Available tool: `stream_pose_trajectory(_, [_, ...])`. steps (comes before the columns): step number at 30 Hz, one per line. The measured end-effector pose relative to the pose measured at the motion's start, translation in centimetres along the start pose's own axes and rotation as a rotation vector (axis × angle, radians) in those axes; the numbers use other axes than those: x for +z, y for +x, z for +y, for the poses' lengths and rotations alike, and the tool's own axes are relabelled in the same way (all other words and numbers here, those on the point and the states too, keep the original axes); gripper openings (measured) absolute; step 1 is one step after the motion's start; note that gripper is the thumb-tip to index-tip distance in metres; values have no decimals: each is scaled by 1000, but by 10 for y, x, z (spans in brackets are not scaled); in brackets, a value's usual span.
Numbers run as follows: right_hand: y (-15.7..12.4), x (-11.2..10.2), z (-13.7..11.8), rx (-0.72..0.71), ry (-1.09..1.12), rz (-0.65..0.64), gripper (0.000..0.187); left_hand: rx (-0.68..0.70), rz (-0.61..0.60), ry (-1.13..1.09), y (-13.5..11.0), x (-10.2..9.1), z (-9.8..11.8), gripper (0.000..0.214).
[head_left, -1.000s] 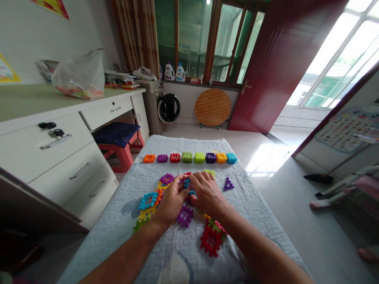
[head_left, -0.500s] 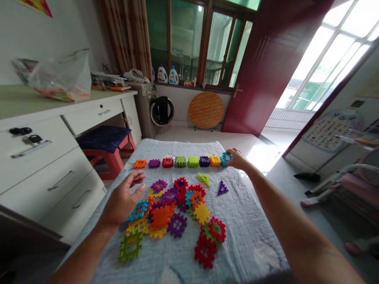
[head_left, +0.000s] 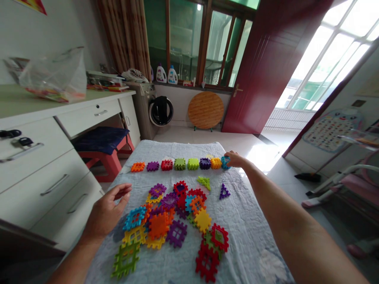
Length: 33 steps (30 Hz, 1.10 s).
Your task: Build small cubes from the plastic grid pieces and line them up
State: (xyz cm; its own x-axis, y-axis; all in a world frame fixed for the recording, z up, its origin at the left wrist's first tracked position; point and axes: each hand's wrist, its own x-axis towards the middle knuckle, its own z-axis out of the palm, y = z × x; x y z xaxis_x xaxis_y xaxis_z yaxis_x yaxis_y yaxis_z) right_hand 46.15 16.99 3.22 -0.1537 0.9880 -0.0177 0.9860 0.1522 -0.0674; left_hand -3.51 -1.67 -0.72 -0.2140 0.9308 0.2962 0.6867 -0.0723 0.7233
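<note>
At the right end of a row, my right hand (head_left: pixel 235 159) grips blue toothed building blocks (head_left: pixel 225 163); its fingers partly cover them. To their left run a yellow block (head_left: pixel 216 163), a dark purple block (head_left: pixel 205 163), two green ones, a red block (head_left: pixel 167 165), a purple block (head_left: pixel 153 166) and an orange block (head_left: pixel 137 167). My left hand (head_left: pixel 108 209) is open and holds nothing, left of a loose pile of toothed plastic pieces. Nearest to it lies a blue window-shaped piece (head_left: pixel 134 218). A purple triangle (head_left: pixel 224 191) and a light green triangular piece (head_left: pixel 204 182) lie apart.
A pale blue cloth (head_left: pixel 245 236) covers the low table. On the left stand a white desk (head_left: pixel 59 185) with a plastic bag (head_left: pixel 59 77) and a red stool (head_left: pixel 108 169). A round wooden board (head_left: pixel 206 110) leans against the far wall near a red door (head_left: pixel 266 59).
My right hand has lowered the blue piece down to the row, beside the yellow block. My left hand has drawn back to the left, away from the pile.
</note>
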Motion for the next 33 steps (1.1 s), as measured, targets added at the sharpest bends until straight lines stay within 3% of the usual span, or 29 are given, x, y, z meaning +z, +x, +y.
stream_pose_trajectory(3, [0,2,3,7,-7,-20,58,8,1,10,-1,1,-3,38])
stream_pose_trajectory(10, [-2,4,6,-16,7,-39,90,15,-20,18,0,3,-8,37])
stream_pose_trajectory(17, [-1,4,2,-53,29,-31,70,13,-20,11,-1,2,-6,39])
stream_pose_trajectory(21, [-10,0,0,-51,55,25,75,37,-37,15,-1,0,-4,38])
stream_pose_trajectory(27, [-58,8,-11,-84,228,307,68,137,-123,63,-2,-4,3,37])
stream_pose_trajectory(33, [-127,21,-44,-253,291,282,58,123,-263,151,-2,-13,7,31])
